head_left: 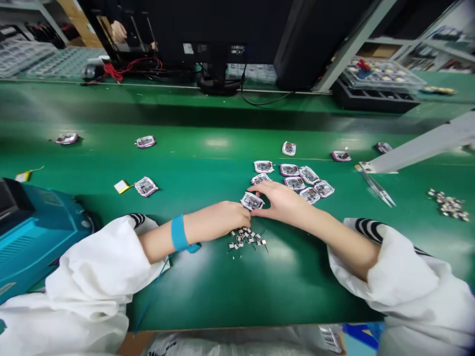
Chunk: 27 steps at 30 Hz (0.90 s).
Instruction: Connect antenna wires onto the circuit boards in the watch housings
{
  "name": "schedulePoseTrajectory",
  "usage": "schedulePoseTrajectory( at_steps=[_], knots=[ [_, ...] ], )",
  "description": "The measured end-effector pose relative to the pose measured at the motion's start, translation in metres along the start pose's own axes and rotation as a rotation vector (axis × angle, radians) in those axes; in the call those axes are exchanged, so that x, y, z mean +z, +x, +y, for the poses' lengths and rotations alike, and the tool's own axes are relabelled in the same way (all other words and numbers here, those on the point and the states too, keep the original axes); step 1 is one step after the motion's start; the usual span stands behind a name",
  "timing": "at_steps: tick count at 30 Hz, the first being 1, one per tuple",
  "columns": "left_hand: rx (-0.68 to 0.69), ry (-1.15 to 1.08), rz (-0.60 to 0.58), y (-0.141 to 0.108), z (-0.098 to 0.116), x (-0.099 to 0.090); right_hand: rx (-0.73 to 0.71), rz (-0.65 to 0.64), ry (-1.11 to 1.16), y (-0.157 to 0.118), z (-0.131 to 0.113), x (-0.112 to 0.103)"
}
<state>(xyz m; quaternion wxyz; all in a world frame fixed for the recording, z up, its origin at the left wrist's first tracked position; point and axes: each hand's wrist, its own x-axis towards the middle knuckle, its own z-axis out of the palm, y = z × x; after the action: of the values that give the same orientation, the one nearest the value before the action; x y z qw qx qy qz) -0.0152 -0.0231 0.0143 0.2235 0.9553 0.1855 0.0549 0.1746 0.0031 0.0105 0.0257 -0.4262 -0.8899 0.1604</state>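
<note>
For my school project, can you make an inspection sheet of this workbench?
Surface: green bench mat.
Job's things: clear-packed electronic module between the hands; matching modules beside it.
Clutter: tiny wired metal parts; tweezers.
Grips: left hand and right hand touch the module.
Cables: red wires; black cable; blue wrist-strap cord.
Surroundings: teal machine; parts tray; another person's hand.
</note>
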Motion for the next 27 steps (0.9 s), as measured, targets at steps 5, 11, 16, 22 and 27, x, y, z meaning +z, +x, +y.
schedulePoseTrajectory(
  at_steps=[5,11,16,22,27],
  knots=[
    [0.006,0.086,-0.024,-0.001,0.001,-0.002,-0.054,0.141,0.113,-0.009,0.014,0.007],
    [-0.075,0.085,0.075,-0.001,-0.003,0.003,-0.152,0.205,0.149,-0.009,0.016,0.011],
    [-0.197,0.026,0.258,-0.002,-0.009,0.010,-0.110,0.220,0.168,-0.006,0.016,0.010],
    [-0.294,-0.068,0.417,-0.003,-0.012,0.007,-0.091,0.224,0.254,-0.006,0.022,0.009],
    [-0.301,-0.038,0.452,0.002,-0.014,0.003,-0.133,0.210,0.277,0.003,0.022,0.008]
  ],
)
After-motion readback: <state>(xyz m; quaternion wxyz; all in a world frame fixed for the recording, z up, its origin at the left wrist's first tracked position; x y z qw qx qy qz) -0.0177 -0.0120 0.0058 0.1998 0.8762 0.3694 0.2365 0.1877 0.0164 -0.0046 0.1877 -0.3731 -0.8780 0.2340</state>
